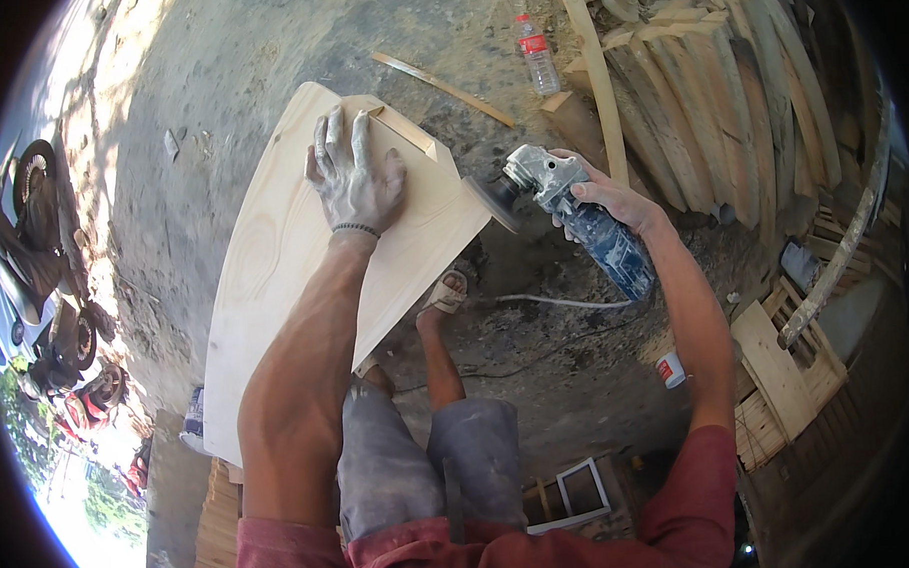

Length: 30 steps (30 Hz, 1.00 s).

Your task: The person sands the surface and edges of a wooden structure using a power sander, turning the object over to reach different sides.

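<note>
Plastic bottle [538, 61] (red-capped), stacked timber [704, 105]

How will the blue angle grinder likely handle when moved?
The angle grinder is probably heavy for its size, judging by its chunky, metal-looking head. Its pale-smeared casing may feel slippery, and the cord at its tail could drag.

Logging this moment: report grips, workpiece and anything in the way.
Left grip palm-down on pale wooden panel. Right grip closed around blue angle grinder. Disc at panel's right edge, contact unclear. Wood strip and bottle on ground, off the panel.
</note>
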{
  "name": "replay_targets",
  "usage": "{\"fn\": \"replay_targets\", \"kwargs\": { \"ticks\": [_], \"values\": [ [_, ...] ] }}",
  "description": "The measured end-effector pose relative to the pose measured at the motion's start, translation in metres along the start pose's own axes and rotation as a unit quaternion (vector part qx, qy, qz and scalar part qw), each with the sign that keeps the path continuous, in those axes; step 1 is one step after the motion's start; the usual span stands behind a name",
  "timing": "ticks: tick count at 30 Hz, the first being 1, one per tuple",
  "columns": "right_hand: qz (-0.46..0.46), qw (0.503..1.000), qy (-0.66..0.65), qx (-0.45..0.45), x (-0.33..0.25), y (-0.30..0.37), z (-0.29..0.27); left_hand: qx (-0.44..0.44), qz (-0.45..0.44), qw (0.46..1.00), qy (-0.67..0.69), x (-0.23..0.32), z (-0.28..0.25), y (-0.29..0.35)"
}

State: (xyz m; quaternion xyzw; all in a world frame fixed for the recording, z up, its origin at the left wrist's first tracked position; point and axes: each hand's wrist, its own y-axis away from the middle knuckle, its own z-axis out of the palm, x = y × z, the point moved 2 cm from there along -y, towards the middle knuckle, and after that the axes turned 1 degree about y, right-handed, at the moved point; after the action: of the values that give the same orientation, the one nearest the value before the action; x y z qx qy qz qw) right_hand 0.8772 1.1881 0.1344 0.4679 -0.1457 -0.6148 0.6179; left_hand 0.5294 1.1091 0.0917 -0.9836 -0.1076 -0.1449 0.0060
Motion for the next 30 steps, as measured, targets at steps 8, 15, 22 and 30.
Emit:
{"fn": "replay_targets", "kwargs": {
  "ticks": [8, 15, 22, 30],
  "values": [
    [0.009, 0.998, 0.013, 0.060, 0.014, 0.010, 0.007, 0.010, 0.003, 1.000, -0.004, -0.003, 0.005, -0.001],
    [-0.021, 0.994, -0.015, 0.108, 0.038, 0.026, 0.026, 0.004, 0.001, 1.000, 0.005, -0.002, 0.005, -0.002],
    [-0.024, 0.974, -0.134, 0.180, 0.082, 0.046, 0.064, -0.015, -0.004, 1.000, -0.008, -0.001, 0.004, -0.002],
    [-0.026, 0.910, -0.338, 0.238, 0.138, 0.040, 0.130, -0.013, -0.005, 1.000, 0.000, -0.007, 0.011, -0.001]
  ]
}}
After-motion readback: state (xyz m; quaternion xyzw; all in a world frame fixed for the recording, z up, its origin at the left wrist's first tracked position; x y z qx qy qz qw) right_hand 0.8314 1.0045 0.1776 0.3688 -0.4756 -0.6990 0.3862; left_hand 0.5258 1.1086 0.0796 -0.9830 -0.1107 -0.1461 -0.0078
